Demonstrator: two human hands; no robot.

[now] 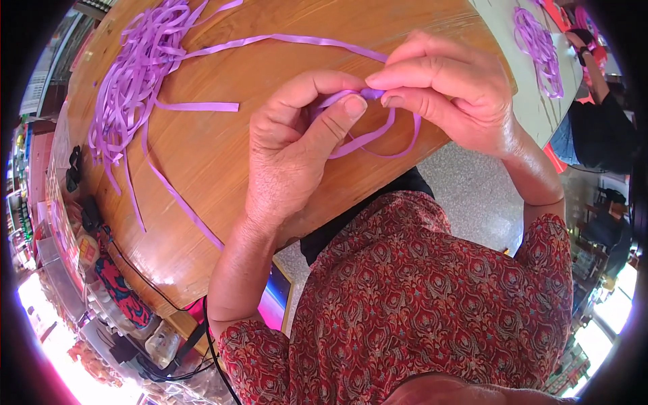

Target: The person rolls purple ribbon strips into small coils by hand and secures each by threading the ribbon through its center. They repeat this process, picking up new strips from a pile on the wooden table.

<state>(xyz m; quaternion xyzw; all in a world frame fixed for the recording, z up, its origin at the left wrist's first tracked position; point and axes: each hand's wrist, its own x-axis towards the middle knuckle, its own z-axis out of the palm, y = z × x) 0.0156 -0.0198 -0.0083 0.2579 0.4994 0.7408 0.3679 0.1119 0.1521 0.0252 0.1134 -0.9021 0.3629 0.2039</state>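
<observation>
Both my hands meet above the wooden table [223,71], near its front edge, and pinch a purple ribbon [290,38]. My left hand [297,138] is closed, its thumb and forefinger pressing the ribbon at a bunched, knot-like spot. My right hand [459,94] pinches the same spot from the other side with thumb and fingertips. Loops of ribbon hang below the fingers. One strand runs left from my right hand to a tangled heap of purple ribbon [138,84] on the table. Several loose ends stick out of that heap.
At the upper right, another bundle of purple ribbon [538,50] lies on a pale table [499,27], with another person's arm [594,74] beyond it. Along the left edge stand a red-and-blue patterned pouch [121,283], plastic bags and black cables [212,351]. Speckled floor [466,189] shows below the table.
</observation>
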